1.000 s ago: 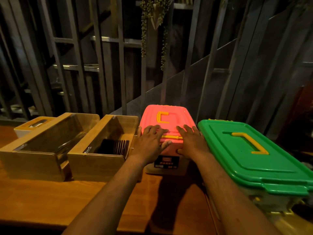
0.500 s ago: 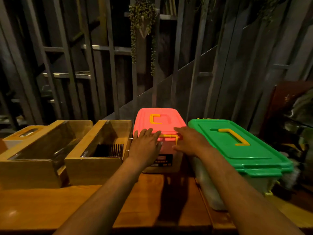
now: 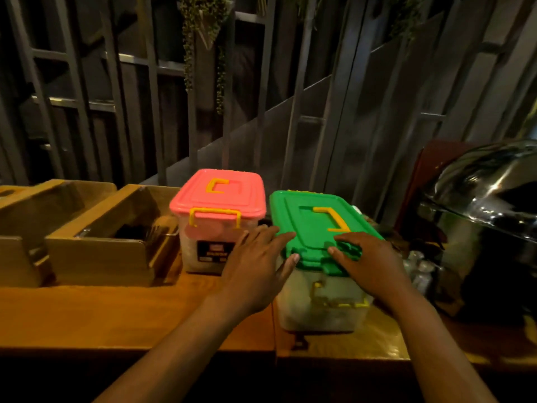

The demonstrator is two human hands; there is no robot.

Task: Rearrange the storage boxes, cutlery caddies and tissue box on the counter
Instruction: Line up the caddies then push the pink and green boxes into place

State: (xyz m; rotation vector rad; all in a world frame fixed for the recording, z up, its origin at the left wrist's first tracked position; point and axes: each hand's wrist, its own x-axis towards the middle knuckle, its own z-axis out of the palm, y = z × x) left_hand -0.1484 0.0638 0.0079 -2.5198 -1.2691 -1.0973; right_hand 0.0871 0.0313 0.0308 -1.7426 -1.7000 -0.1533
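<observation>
Now both flat, spread hands, left hand (image 3: 255,266) and right hand (image 3: 369,263), rest on the green-lidded clear plastic box (image 3: 316,222), frame middle. Looks full, heavy; hold its sides.

two cutlery caddies (image 3: 96,245) left of small storage box (image 3: 216,225), larger storage box (image 3: 319,257) just right, all on counter (image 3: 116,315)

A restaurant service area, dimly lit: a polished steel chafing dish (image 3: 479,199) stands at the right of the wooden surface (image 3: 116,315), wooden cutlery caddies (image 3: 101,251) hold forks, and trailing plants (image 3: 203,39) hang on dark slatted walls.
</observation>
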